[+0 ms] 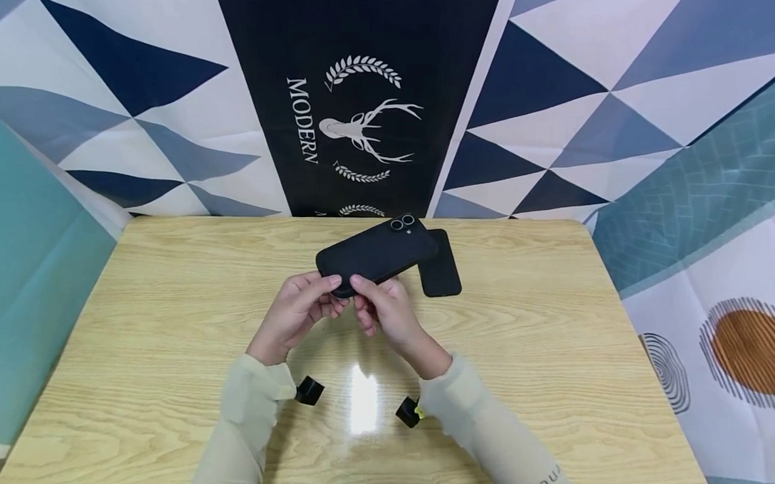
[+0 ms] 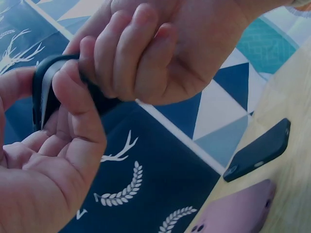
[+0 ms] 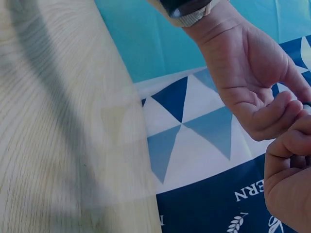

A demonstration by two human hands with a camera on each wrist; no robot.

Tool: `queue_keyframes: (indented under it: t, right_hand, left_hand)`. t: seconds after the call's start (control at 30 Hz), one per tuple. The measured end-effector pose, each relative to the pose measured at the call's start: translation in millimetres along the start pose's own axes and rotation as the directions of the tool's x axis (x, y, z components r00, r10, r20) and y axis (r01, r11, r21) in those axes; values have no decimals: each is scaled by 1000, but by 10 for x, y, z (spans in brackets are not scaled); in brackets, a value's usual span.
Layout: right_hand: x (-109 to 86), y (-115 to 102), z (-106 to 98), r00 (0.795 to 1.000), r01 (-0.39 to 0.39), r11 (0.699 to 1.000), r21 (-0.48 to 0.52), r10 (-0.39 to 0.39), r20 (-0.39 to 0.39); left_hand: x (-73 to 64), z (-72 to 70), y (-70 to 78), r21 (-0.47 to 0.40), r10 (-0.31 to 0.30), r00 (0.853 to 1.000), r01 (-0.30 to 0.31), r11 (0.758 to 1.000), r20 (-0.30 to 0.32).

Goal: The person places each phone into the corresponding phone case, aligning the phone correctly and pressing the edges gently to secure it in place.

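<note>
Both hands hold up a black phone in a black case point(image 1: 375, 253), its two camera lenses facing up at the far right corner. My left hand point(image 1: 296, 309) pinches the near left corner, thumb on the back. Beside it my right hand point(image 1: 390, 313) pinches the near edge, its thumb also on the back. In the left wrist view the left hand point(image 2: 53, 179) has its fingers at the case's rim point(image 2: 39, 97), inside which a pale strip shows. The right hand's fingers point(image 2: 129, 53) are curled there. The right wrist view cuts off the phone.
A second black phone point(image 1: 441, 268) lies on the wooden table point(image 1: 525, 323), partly behind the held one. The left wrist view also shows a pink phone point(image 2: 238, 208) next to it. A patterned cloth backdrop point(image 1: 358, 129) rises behind the table's far edge.
</note>
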State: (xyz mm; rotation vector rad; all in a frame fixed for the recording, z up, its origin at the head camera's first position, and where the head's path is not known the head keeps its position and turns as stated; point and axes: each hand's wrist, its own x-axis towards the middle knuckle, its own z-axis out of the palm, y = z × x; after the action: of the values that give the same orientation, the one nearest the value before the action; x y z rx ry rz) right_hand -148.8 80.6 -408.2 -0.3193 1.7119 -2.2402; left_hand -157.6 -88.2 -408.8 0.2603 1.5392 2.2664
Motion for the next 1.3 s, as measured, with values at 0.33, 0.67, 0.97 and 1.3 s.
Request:
queue_keyframes:
  t: [0.33, 0.67, 0.97, 1.3]
  right_hand:
    - [-1, -25, -81, 997, -2, 1000, 27, 0, 79]
    - [1, -21, -38, 999, -36, 990, -140, 41, 32]
    - [-20, -44, -44, 999, -21, 993, -120, 27, 45]
    - [-32, -73, -126, 991, -2, 998, -60, 10, 131]
  left_hand:
    - [-1, -75, 57, -75, 13, 997, -19, 997, -72]
    - [4, 12, 8, -121, 73, 985, -92, 988, -153]
    - [-2, 34, -11, -191, 75, 990, -96, 977, -117]
    - [-44, 66, -17, -190, 113, 991, -126, 974, -73]
